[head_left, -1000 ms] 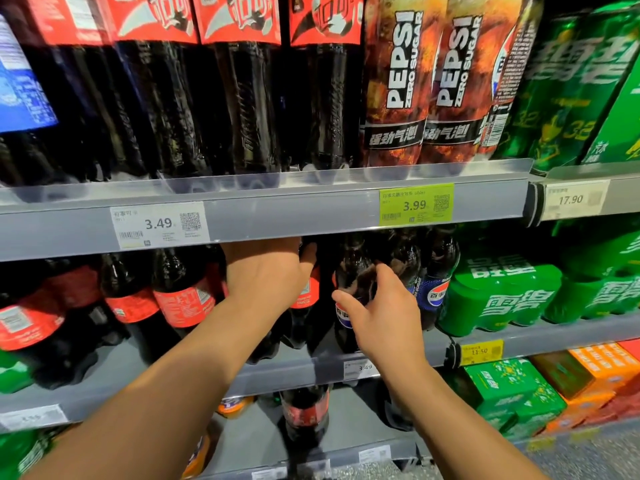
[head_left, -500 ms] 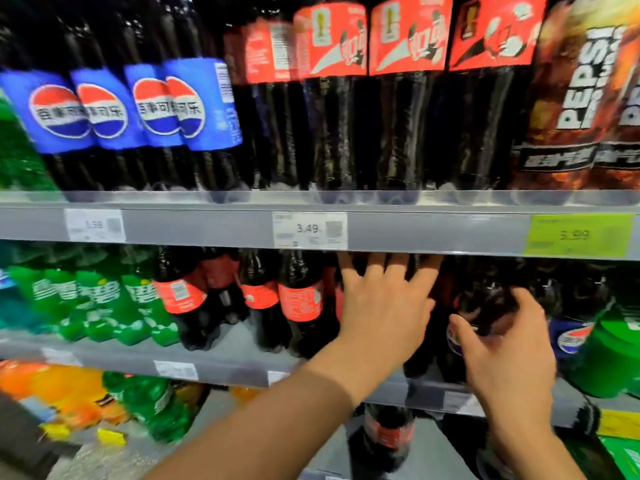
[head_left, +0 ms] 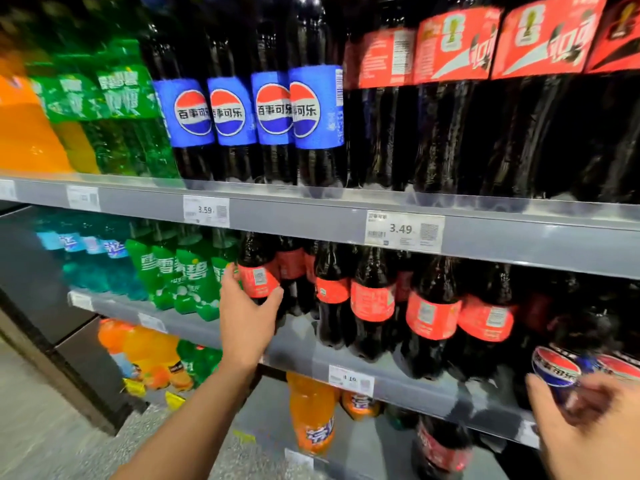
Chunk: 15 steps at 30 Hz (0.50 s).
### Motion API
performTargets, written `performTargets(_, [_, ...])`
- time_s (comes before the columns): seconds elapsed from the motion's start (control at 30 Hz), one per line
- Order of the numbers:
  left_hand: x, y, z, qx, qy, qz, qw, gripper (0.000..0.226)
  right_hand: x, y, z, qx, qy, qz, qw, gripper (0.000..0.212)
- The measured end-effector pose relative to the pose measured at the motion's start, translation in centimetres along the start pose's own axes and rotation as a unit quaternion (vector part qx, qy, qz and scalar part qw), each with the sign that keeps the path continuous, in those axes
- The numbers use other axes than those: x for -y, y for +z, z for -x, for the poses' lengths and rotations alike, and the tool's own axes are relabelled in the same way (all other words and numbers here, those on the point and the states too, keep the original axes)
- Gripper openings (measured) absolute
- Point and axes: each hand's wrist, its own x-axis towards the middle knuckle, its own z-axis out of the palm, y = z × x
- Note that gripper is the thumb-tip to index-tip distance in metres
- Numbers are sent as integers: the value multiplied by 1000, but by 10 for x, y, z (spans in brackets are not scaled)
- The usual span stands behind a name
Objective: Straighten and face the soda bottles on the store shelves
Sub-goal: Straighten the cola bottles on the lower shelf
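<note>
My left hand (head_left: 247,320) wraps around the leftmost red-labelled cola bottle (head_left: 258,271) on the middle shelf, thumb on its right side and fingers on its left. More red-labelled cola bottles (head_left: 372,301) stand to its right, several with barcodes facing out. My right hand (head_left: 585,424), blurred at the bottom right, is beside a small blue-labelled Pepsi bottle (head_left: 556,370) with fingers curled; whether it grips the bottle is unclear. Large Pepsi bottles (head_left: 273,109) and large cola bottles (head_left: 450,46) fill the top shelf.
Green Sprite bottles (head_left: 187,275) stand just left of my left hand, pale blue bottles (head_left: 93,251) farther left. Orange soda bottles (head_left: 311,420) sit on the shelf below. The grey shelf rail (head_left: 311,220) carries price tags. Floor shows at the bottom left.
The view has swung left along the shelves. My left hand left the inner cola bottles and closed on the leftmost one. My right hand dropped toward the bottom right corner.
</note>
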Motion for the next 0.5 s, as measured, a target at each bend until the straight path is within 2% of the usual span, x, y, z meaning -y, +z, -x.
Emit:
performTargets(0.07, [7,7,-10,7,-9,-32,999,97,-2,8,15,-6,-10,-18,1000,43])
performTargets(0.27, [4,21,-26,-59,-19,-151,987,72,-22,20,32,37,6,-20,999,58])
performTargets(0.43, [9,11,-15,-64,53,-98,992,37,-20,24,37,38,3,-22,999,57])
performTargets(0.5, [11,6,-17,-70,80,-94,990,31,-17,26,39,54,-3,-13,998,56])
